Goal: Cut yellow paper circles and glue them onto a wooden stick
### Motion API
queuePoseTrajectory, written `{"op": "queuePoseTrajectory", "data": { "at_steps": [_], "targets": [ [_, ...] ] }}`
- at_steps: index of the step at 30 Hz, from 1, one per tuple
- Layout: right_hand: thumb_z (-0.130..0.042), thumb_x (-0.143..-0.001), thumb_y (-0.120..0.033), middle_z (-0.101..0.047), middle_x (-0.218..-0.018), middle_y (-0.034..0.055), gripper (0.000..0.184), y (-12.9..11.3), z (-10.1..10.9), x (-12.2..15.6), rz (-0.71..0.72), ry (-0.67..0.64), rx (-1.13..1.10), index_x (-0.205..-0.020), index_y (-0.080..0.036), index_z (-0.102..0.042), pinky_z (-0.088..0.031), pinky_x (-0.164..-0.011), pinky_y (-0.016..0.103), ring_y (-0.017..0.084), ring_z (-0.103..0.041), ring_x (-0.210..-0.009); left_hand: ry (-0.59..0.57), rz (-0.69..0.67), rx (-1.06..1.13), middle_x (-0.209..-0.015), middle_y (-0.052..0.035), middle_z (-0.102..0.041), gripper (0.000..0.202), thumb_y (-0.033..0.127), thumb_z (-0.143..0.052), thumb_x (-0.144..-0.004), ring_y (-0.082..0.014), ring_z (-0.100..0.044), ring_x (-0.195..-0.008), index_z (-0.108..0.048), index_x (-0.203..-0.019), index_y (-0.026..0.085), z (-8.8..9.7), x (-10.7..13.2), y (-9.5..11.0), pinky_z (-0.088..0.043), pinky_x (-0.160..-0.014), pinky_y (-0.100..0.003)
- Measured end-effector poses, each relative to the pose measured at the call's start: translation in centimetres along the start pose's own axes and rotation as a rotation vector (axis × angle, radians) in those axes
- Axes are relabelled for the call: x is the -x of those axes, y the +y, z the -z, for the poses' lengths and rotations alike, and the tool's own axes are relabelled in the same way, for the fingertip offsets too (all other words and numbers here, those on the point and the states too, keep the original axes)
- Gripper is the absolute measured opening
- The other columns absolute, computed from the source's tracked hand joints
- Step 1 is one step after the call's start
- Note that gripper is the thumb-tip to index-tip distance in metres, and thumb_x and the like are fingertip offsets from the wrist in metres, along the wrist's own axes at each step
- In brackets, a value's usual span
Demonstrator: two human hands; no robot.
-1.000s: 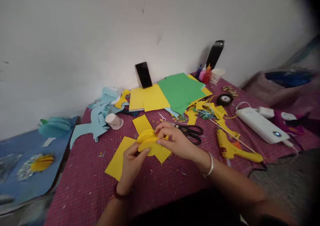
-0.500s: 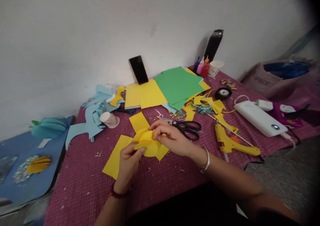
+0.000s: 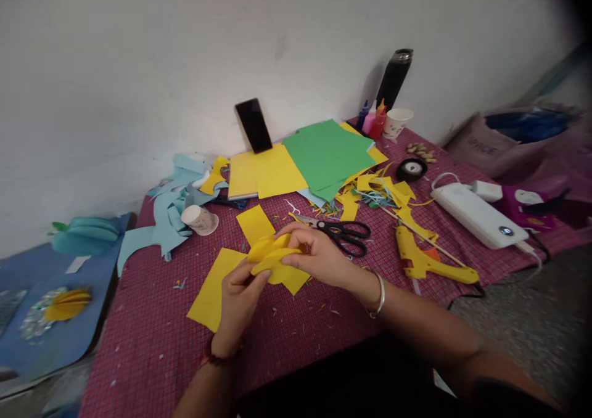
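Between my two hands is a yellow folded paper piece [image 3: 272,259] with several rounded layers. My left hand [image 3: 238,301] pinches its lower left edge between thumb and fingers. On the other side, my right hand [image 3: 319,258] is closed on its right edge, thumb in front and fingertips behind. Below the piece, on the table, lie a yellow paper sheet [image 3: 210,295] and a smaller yellow square [image 3: 255,224]. Black-handled scissors [image 3: 345,233] rest just beyond my right hand.
A yellow glue gun [image 3: 423,264] and a white power bank [image 3: 478,214] lie at the right. Green paper [image 3: 328,156], a leaning phone [image 3: 254,125] and a black flask [image 3: 394,79] are along the wall. A paper cup [image 3: 200,219] lies beside blue scraps [image 3: 169,214].
My right fingers have closed onto the near layer of the yellow paper piece, which has turned slightly. My left hand keeps its hold. The view has shifted a little.
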State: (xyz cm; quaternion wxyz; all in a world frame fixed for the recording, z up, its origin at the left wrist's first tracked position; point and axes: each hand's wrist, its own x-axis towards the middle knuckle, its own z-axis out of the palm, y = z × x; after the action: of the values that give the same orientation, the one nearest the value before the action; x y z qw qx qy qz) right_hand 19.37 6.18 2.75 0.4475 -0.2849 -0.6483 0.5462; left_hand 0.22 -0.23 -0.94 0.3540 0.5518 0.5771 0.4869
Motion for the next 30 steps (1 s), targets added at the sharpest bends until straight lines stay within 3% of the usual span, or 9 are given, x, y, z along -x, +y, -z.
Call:
{"op": "queuePoseTrajectory", "data": {
  "at_steps": [4, 9, 13, 17, 19, 25, 30],
  "targets": [
    [-0.058, -0.085, -0.026, -0.058, -0.097, 0.0047, 0.021, 0.4, 0.2, 0.0, -0.044, -0.051, -0.043, -0.066, -0.019, -0.054, -0.044, -0.079, 0.032, 0.017, -0.056, -0.090, -0.012, 0.003, 0.054, -0.078, -0.0017, -0.067, 0.007, 0.025, -0.069, -0.076, -0.0157, -0.058, -0.072, -0.074, -0.079, 0.020, 0.0, 0.0, -0.3, -0.046, -0.067, -0.026],
    [-0.056, -0.083, -0.021, -0.058, -0.086, 0.0007, 0.005, 0.9, -0.1, 0.2, -0.075, 0.011, -0.087, -0.088, -0.021, -0.055, -0.044, -0.068, 0.028, 0.014, -0.054, -0.076, -0.016, 0.019, 0.121, -0.075, -0.0023, -0.066, 0.008, 0.026, -0.069, -0.076, -0.0159, -0.059, -0.071, -0.072, -0.073, 0.019, 0.0, 0.1, -0.3, -0.047, -0.066, -0.027],
    [-0.048, -0.088, -0.017, -0.060, -0.097, 0.0031, 0.010, 0.9, -0.2, 0.3, 0.015, 0.017, -0.053, -0.081, -0.022, -0.053, -0.046, -0.078, 0.032, 0.016, -0.057, -0.091, 0.027, 0.043, 0.136, -0.078, -0.0049, -0.067, 0.013, 0.030, -0.070, -0.073, -0.0179, -0.060, -0.074, -0.072, -0.072, 0.017, -0.2, 0.2, 0.0, -0.050, -0.069, -0.029],
    [-0.052, -0.085, -0.014, -0.057, -0.109, 0.0052, 0.020, 0.7, -0.1, 0.4, 0.042, 0.076, -0.048, -0.102, -0.025, -0.051, -0.047, -0.085, 0.035, 0.018, -0.056, -0.103, 0.057, 0.043, 0.145, -0.080, -0.0064, -0.069, 0.015, 0.032, -0.070, -0.072, -0.0191, -0.062, -0.075, -0.073, -0.074, 0.017, -0.3, 0.1, 0.2, -0.051, -0.071, -0.031],
    [-0.050, -0.088, -0.017, -0.057, -0.112, 0.0058, 0.016, 0.4, 0.1, 0.6, 0.055, 0.082, -0.067, -0.101, -0.026, -0.049, -0.048, -0.087, 0.036, 0.019, -0.056, -0.104, 0.069, 0.047, 0.143, -0.080, -0.0065, -0.069, 0.016, 0.033, -0.070, -0.071, -0.0193, -0.062, -0.075, -0.073, -0.074, 0.017, -0.4, 0.0, 0.2, -0.052, -0.071, -0.032],
    [-0.056, -0.088, -0.018, -0.052, -0.121, 0.0069, 0.006, -0.7, 1.1, 0.8, 0.201, -0.089, 0.129, -0.086, -0.023, -0.057, -0.041, -0.097, 0.041, 0.022, -0.049, -0.118, 0.102, 0.057, 0.160, -0.080, -0.0064, -0.070, 0.018, 0.035, -0.071, -0.071, -0.0187, -0.061, -0.074, -0.074, -0.076, 0.017, -0.5, -0.2, 0.0, -0.051, -0.070, -0.031],
    [-0.053, -0.090, -0.016, -0.054, -0.112, 0.0088, 0.009, -0.6, 1.0, 0.5, 0.153, -0.144, 0.243, -0.089, -0.019, -0.061, -0.043, -0.094, 0.040, 0.019, -0.054, -0.107, 0.095, 0.052, 0.129, -0.074, -0.0039, -0.067, 0.016, 0.032, -0.071, -0.072, -0.0167, -0.059, -0.069, -0.073, -0.075, 0.017, -0.3, -0.2, -0.2, -0.049, -0.065, -0.028]
  ]
}}
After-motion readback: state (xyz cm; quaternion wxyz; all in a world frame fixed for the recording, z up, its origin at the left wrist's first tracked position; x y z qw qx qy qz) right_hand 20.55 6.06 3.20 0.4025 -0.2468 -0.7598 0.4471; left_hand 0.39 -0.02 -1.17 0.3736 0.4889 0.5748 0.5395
